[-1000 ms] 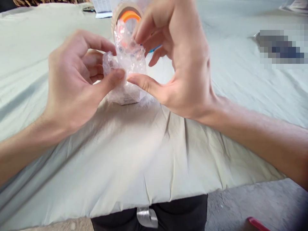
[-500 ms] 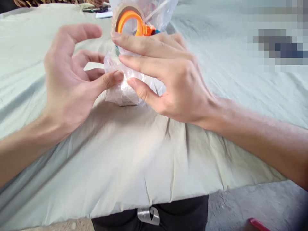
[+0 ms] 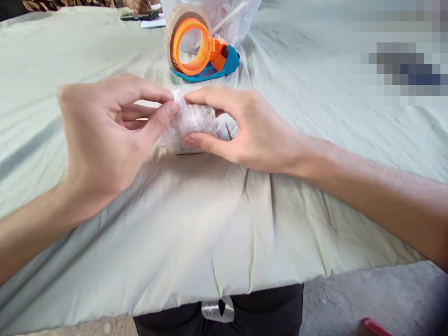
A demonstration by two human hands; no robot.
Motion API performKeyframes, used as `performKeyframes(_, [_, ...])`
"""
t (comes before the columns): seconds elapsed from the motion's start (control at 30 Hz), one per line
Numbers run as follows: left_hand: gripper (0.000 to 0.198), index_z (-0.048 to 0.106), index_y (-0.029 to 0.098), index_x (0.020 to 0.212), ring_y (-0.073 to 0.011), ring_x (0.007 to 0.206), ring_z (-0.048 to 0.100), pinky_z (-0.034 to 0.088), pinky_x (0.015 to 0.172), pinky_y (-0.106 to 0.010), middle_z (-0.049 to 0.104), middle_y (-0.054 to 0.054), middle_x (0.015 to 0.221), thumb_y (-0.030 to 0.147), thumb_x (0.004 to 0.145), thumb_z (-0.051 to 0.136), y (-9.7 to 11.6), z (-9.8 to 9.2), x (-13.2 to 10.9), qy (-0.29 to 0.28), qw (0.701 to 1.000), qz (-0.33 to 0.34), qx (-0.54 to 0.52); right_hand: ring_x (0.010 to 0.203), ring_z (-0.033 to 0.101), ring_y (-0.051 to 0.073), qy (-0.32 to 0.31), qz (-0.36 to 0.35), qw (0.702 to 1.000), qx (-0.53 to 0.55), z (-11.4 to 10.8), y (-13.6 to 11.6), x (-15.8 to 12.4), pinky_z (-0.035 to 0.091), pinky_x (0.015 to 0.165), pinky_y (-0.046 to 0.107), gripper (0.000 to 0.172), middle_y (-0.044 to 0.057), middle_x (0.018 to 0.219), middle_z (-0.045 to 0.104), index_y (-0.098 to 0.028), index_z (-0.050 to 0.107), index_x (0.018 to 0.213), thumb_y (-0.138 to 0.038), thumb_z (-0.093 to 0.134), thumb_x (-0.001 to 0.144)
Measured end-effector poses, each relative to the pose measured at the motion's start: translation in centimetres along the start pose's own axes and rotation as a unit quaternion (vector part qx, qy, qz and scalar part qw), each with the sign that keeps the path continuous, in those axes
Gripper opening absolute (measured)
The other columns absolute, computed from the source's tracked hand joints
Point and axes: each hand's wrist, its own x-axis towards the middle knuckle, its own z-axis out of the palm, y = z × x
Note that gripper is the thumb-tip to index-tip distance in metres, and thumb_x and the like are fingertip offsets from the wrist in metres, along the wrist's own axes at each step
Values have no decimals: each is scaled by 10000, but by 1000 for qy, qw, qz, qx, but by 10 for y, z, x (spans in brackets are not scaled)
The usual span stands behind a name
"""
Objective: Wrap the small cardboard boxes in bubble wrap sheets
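A small bundle in clear bubble wrap [image 3: 196, 119] rests on the cloth between my hands; what is inside is mostly hidden, though a pale printed edge shows at its base. My left hand [image 3: 105, 128] pinches the wrap's upper left edge between thumb and index finger. Around the bundle's right side, my right hand [image 3: 255, 128] holds it with the thumb in front and the fingers over the top and back. Just behind stands a tape dispenser [image 3: 229, 60], orange and blue, carrying a wide roll of tape [image 3: 169, 39].
A clear plastic bag [image 3: 241, 21] stands behind the dispenser. A dark phone-like object [image 3: 140, 15] and white paper [image 3: 154, 22] lie at the back, near another person's hand [image 3: 138, 4]. Wrinkled pale cloth [image 3: 196, 224] covers the table. A curled clear strip [image 3: 217, 310] hangs at the front edge.
My left index finger has come down to meet the thumb on the wrap's edge. My right hand has lowered and its fingers have closed around the bundle, uncovering more of the tape dispenser.
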Motion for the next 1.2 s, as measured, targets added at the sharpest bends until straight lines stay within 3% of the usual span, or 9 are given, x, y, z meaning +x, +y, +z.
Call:
performKeyframes(0.2, [285,884,283,1202,-307,1232,883,742,1055,-499,902,11,1255,313,1139,608,-11,-10,-1,-69,983,108,130,1300,771,283,1,16,999,42,1,-4,3,642,1163,420,500,43,1505,782,-312,687,1510,-322,798,1023])
performKeyframes(0.27, [314,862,295,1189,-311,1254,878,747,1041,-500,890,30,1250,387,1154,565,-18,-11,0,-90,979,134,126,1384,751,276,-6,-6,998,56,1,-5,3,611,1233,438,563,14,1607,738,-349,652,1581,-279,757,1033])
performKeyframes(0.43, [312,799,229,1225,-269,919,895,719,941,-410,835,-14,988,478,1157,624,-23,-9,-3,-99,980,138,107,1588,655,299,-6,-34,998,48,-1,-2,0,553,1333,463,465,32,1676,722,-301,733,1548,-323,747,1084])
performKeyframes(0.57, [518,609,259,1567,-309,1132,895,698,1003,-421,842,-54,1263,553,1140,624,-28,-8,-9,-129,980,94,115,1508,711,316,9,1,999,44,1,3,-1,653,1191,449,492,41,1628,757,-323,757,1527,-416,822,1048])
performKeyframes(0.67, [854,243,292,1839,-429,1563,689,657,1172,-572,638,-160,1712,642,1138,584,-34,-10,-7,-176,970,113,123,1419,751,317,18,18,999,36,3,6,-1,674,1126,436,491,44,1567,793,-318,776,1493,-464,843,1030])
performKeyframes(0.73, [872,124,301,1890,-438,1760,437,552,1322,-633,382,-152,1918,577,1170,531,-36,-12,-4,-202,957,157,140,1310,784,299,15,18,999,43,3,5,-1,683,1070,414,488,54,1492,824,-291,781,1477,-483,834,1032])
performKeyframes(0.87, [829,47,307,1911,-374,1792,376,490,1400,-598,273,-55,1967,460,1199,442,-40,-12,3,-244,938,222,103,1125,787,270,12,11,998,60,1,0,0,677,992,380,341,69,1296,855,-253,825,1288,-470,820,1025])
performKeyframes(0.97, [858,-14,316,1908,-348,1786,393,526,1374,-559,237,-60,1977,543,1215,439,-46,-10,3,-279,938,199,55,1209,771,280,-6,29,998,59,1,-2,0,663,1086,404,321,57,1380,832,-281,799,1329,-425,781,1043])
performKeyframes(1.2, [976,-70,304,1903,-361,1855,168,358,1472,-604,65,-104,2003,726,1205,467,-50,-7,1,-310,934,178,23,1326,747,311,-22,-17,1000,12,5,6,0,631,1195,450,383,54,1423,791,-367,740,1411,-497,681,1055])
